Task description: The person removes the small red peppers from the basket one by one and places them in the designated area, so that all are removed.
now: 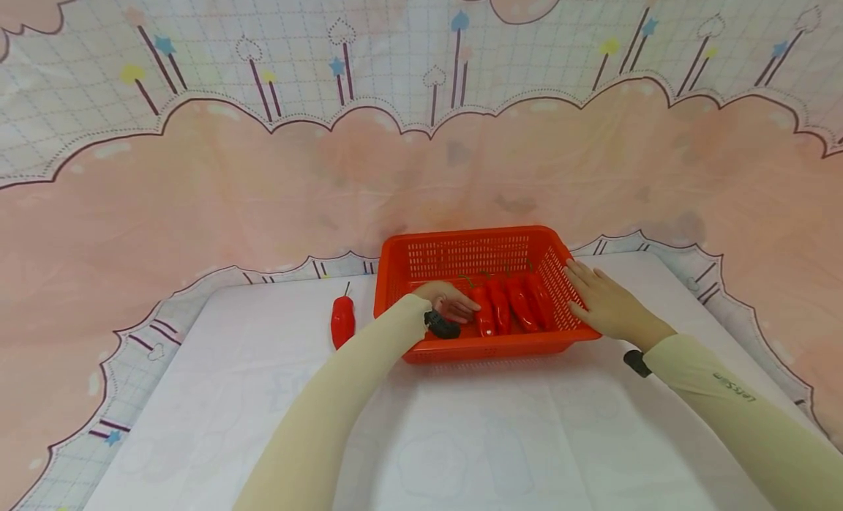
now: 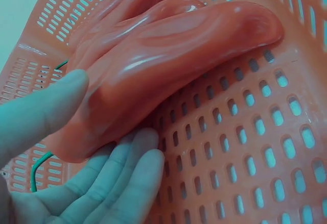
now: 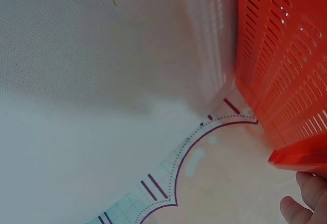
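Note:
Several glossy red chili peppers (image 1: 520, 304) lie side by side in a red plastic basket (image 1: 487, 346), their green stems toward the back. Inside the basket, my left hand (image 1: 449, 302) is beside the leftmost pepper. The left wrist view shows that pepper (image 2: 153, 66) close up, with the thumb and fairly straight fingers of my left hand (image 2: 102, 183) spread around its stem end, fingertips right at its side. My right hand (image 1: 606, 304) rests with extended fingers on the basket's right rim. Only some of its fingertips (image 3: 294, 211) show in the right wrist view, under the rim.
Left of the basket, a single red pepper (image 1: 342, 321) lies on the white tabletop (image 1: 276, 364). Behind the table hangs a pink and white cloth (image 1: 296, 181) printed with clouds and candles, close to the basket's back side.

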A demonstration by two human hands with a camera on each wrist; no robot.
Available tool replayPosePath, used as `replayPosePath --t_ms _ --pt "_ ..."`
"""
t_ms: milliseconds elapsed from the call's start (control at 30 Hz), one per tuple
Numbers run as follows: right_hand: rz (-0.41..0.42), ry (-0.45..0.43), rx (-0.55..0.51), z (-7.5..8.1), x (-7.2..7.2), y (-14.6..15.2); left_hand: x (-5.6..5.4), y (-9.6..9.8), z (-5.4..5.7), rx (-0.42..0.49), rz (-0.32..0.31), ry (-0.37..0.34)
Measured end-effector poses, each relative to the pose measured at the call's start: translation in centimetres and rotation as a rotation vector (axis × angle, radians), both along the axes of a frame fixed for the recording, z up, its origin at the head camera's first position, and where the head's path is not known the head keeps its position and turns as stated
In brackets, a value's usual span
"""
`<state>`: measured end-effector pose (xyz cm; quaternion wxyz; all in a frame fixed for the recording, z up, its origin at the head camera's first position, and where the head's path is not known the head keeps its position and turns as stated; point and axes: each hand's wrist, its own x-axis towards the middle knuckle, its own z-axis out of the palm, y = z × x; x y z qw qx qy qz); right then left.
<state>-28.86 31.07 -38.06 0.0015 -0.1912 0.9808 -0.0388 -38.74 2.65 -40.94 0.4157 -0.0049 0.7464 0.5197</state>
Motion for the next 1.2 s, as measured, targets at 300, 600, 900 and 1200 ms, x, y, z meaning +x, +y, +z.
replayPosePath --t_ms 300,600,900,1200 --pt "0.008 0.003 -0.003 -0.1 -0.1 0.0 -0.1 0.2 -0.2 -0.048 -0.026 0.025" --pt "0.013 0.014 -0.009 -0.4 -0.1 0.0 0.0 0.3 0.0 0.008 0.04 -0.016" --pt "0.019 0.021 -0.008 -0.2 0.0 -0.1 0.2 0.0 0.6 0.12 0.105 -0.046" --pt "0.012 0.018 -0.01 -0.1 0.0 0.0 0.3 -1.0 1.8 0.209 0.155 0.01"
